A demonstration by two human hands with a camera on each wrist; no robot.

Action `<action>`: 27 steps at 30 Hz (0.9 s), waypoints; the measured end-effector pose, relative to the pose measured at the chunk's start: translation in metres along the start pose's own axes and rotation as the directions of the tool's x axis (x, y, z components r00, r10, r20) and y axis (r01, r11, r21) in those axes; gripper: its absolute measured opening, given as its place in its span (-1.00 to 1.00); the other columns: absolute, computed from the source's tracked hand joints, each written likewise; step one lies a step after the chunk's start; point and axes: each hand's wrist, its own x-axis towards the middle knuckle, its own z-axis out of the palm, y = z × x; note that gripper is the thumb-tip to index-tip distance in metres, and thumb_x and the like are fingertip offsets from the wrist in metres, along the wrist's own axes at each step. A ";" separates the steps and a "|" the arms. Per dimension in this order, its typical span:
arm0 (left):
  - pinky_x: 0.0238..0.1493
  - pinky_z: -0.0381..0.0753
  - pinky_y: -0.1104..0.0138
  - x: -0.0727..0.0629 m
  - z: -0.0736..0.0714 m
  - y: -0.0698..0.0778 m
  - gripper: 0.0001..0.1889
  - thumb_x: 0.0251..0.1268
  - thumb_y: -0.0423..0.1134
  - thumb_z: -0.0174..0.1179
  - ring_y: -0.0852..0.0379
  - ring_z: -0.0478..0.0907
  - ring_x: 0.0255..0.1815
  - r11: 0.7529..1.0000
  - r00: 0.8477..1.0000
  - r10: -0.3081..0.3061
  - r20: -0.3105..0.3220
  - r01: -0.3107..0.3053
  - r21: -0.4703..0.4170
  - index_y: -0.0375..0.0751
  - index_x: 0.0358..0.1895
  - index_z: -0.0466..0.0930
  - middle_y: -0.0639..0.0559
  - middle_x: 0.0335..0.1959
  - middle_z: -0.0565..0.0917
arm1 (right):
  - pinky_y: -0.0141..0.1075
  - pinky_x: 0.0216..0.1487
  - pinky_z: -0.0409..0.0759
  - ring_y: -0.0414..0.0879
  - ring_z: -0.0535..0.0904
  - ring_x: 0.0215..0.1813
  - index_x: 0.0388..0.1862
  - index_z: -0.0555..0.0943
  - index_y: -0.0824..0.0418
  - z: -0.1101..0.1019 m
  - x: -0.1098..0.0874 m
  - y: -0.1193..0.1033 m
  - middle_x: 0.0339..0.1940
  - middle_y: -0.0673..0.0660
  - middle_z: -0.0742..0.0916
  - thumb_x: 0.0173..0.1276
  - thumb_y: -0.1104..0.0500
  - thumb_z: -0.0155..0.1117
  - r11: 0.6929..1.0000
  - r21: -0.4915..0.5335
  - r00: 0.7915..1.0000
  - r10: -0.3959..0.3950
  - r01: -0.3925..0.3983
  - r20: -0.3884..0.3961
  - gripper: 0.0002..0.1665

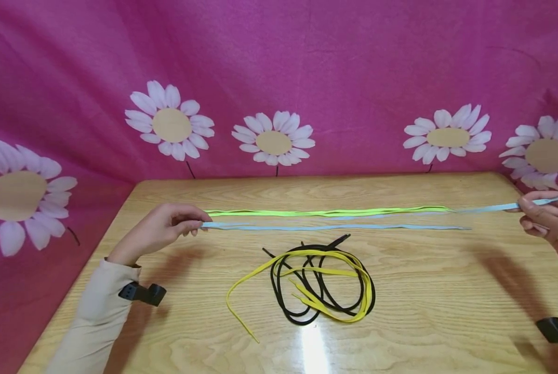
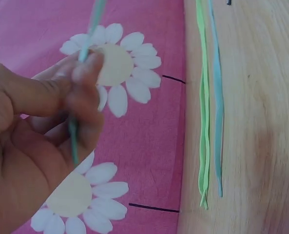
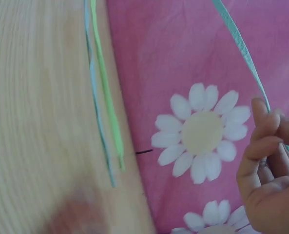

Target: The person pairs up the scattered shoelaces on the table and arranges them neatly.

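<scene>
My left hand (image 1: 171,226) pinches one end of a flat light-blue shoelace (image 1: 489,209) between thumb and fingers, at the left of the table. At the far right, my right hand (image 1: 552,221) pinches the other end, with its tip poking out past the fingers. Between the hands the lace runs across the table, partly lost against the laces below it. Another light-blue shoelace (image 1: 354,227) lies straight on the wood. Just beyond it stretches a neon-green shoelace (image 1: 307,213), doubled into parallel strands. Both wrist views show each hand gripping the raised lace (image 2: 94,24).
Nearer the front lie a loosely coiled black shoelace (image 1: 274,285) and a yellow shoelace (image 1: 234,288) tangled with it, one yellow end trailing left. The wooden table (image 1: 190,322) meets a pink cloth (image 1: 354,62) with white flowers at its back and left edges.
</scene>
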 end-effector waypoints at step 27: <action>-0.41 0.54 0.39 0.002 -0.013 -0.044 -0.88 0.27 -0.41 0.24 0.02 0.63 -0.47 0.982 0.963 -0.120 -0.240 0.150 0.113 -0.43 -0.23 0.69 -0.17 -0.41 0.72 | -0.46 -0.40 0.51 -0.29 0.58 -0.40 -0.25 0.67 0.02 -0.010 0.009 0.026 -0.43 -0.22 0.75 0.47 0.14 0.13 0.707 -0.640 0.952 0.190 -0.303 -0.241 -0.84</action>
